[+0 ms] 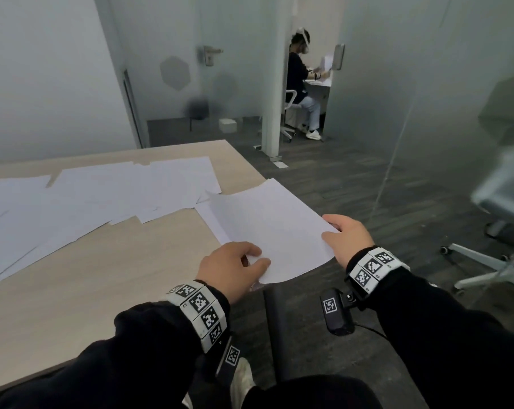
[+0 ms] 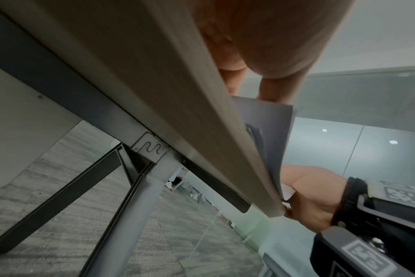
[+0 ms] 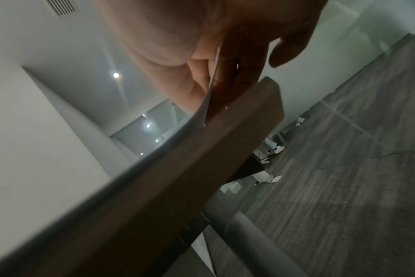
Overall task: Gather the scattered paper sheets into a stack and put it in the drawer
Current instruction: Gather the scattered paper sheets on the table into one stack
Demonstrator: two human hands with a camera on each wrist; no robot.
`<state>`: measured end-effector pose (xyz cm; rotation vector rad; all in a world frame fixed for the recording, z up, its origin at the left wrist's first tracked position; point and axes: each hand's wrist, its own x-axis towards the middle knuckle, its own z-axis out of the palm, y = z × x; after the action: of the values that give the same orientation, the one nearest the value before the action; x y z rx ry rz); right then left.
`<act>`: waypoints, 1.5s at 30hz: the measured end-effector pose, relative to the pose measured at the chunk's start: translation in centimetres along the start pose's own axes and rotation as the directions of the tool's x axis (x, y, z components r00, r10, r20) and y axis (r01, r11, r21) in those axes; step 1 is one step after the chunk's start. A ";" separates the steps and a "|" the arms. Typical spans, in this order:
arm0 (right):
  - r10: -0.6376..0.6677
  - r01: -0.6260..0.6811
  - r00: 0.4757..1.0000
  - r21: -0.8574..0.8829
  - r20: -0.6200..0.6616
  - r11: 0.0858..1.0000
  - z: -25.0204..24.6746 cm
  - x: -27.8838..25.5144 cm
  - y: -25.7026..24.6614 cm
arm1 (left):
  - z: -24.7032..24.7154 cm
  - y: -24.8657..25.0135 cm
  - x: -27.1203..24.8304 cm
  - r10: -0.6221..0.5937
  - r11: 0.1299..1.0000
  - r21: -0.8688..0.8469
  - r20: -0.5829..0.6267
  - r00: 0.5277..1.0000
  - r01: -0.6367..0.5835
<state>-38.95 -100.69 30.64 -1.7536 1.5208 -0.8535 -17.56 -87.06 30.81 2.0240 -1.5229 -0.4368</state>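
Observation:
A white paper sheet juts out past the right edge of the wooden table, partly over the floor. My left hand pinches its near corner at the table edge. My right hand pinches its right edge, thumb on top. Several more white sheets lie scattered and overlapping across the far and left part of the table. In the left wrist view the held sheet shows from below beside the table edge. In the right wrist view the held sheet is seen edge-on. No drawer is in view.
A dark floor lies right of the table, with an office chair base at the far right. Frosted glass walls and a door stand behind. A seated person works in the room beyond. Metal table legs run underneath.

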 end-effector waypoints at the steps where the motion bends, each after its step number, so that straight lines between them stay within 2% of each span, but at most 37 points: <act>1: 0.007 -0.007 1.000 -0.018 -0.005 1.000 0.2 0.2 0.3 | 0.0 -0.1 -0.1 0.012 1.000 0.027 0.002 1.000 -0.012; 11: -0.009 0.010 1.000 0.061 -0.013 0.998 2.1 0.4 1.9 | 0.4 -1.0 -1.6 0.002 0.932 0.361 0.011 1.000 -0.006; 21: -0.023 0.028 0.998 0.098 -0.050 0.995 2.3 -2.3 1.7 | 0.4 -1.3 -1.7 0.111 0.942 0.318 0.005 0.994 -0.106; 27: -0.024 0.026 0.998 0.023 -0.061 0.999 1.8 -3.1 1.4 | -0.1 -1.2 -2.1 0.103 0.954 0.283 0.012 0.995 -0.102; 29: -0.057 0.051 0.992 -0.058 -0.108 0.997 1.7 -3.6 0.2 | -0.3 -1.2 -2.4 0.089 0.960 0.264 0.015 0.996 -0.090; 32: -0.202 0.180 0.966 -0.143 -0.161 0.973 2.2 -4.5 -2.1 | -1.2 -1.7 -3.1 0.058 0.977 0.202 0.019 0.998 -0.060; 35: -0.334 0.319 0.938 -0.147 -0.090 0.936 4.1 -6.0 -5.0 | -3.0 -3.1 -4.3 0.035 0.993 0.111 0.005 0.999 -0.036; 38: -0.414 0.414 0.910 -0.001 0.009 0.910 7.4 -7.5 -8.6 | -5.4 -5.4 -6.0 0.000 0.998 0.069 -0.044 0.999 0.003; 42: -0.406 0.356 0.897 0.256 0.175 0.899 12.6 -9.7 -13.9 | -9.6 -9.6 -8.4 -0.120 0.992 0.020 -0.153 0.981 0.124; 45: -0.385 0.275 0.883 0.370 0.268 0.888 17.0 -11.1 -17.3 | -13.1 -13.4 -10.4 -0.210 0.976 0.012 -0.241 0.948 0.219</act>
<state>-16.55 -86.71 34.49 -1.8246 0.8144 -0.8587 -2.98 -71.37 32.18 2.1941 -1.1813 -0.2376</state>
